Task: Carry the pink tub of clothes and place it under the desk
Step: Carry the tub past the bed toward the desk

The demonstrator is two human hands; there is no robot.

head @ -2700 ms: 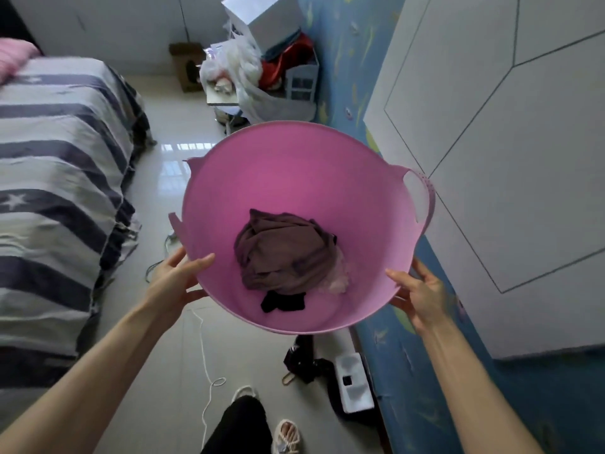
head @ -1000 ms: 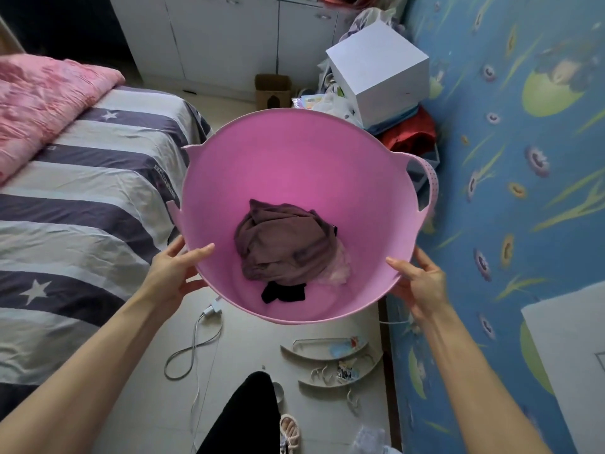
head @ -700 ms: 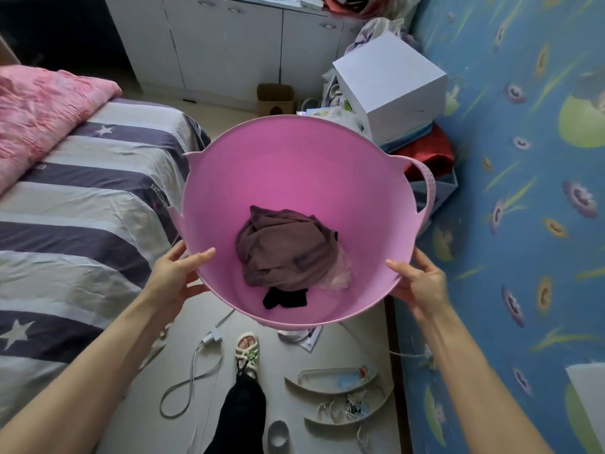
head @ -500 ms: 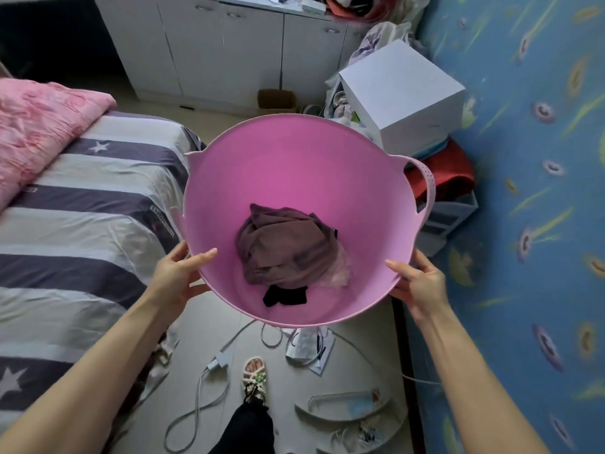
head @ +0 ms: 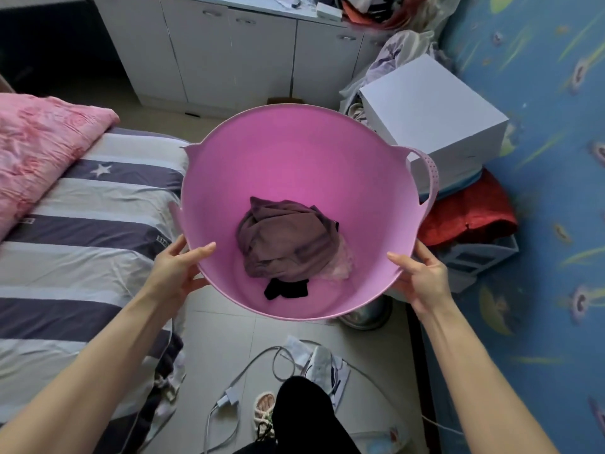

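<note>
I hold a round pink tub (head: 294, 158) in the air in front of me, above the floor. A bundle of mauve, pale pink and black clothes (head: 288, 244) lies in its bottom. My left hand (head: 176, 267) presses the tub's left wall from outside, thumb over the rim. On the opposite side my right hand (head: 422, 276) grips the wall the same way. A white desk with cabinet doors (head: 229, 50) stands ahead, with a dark opening (head: 55, 40) under it at the far left.
A striped bed (head: 75, 257) with a pink quilt (head: 36, 149) fills the left. A white box (head: 429, 126), red cloth and bags are piled by the blue wall (head: 550, 224) on the right. Cables, a charger (head: 229, 398), papers and a metal bowl (head: 366, 316) lie on the floor.
I have walked forward along the bed with the tub held the same way. The desk and the white box have come closer. My grip has not changed.
</note>
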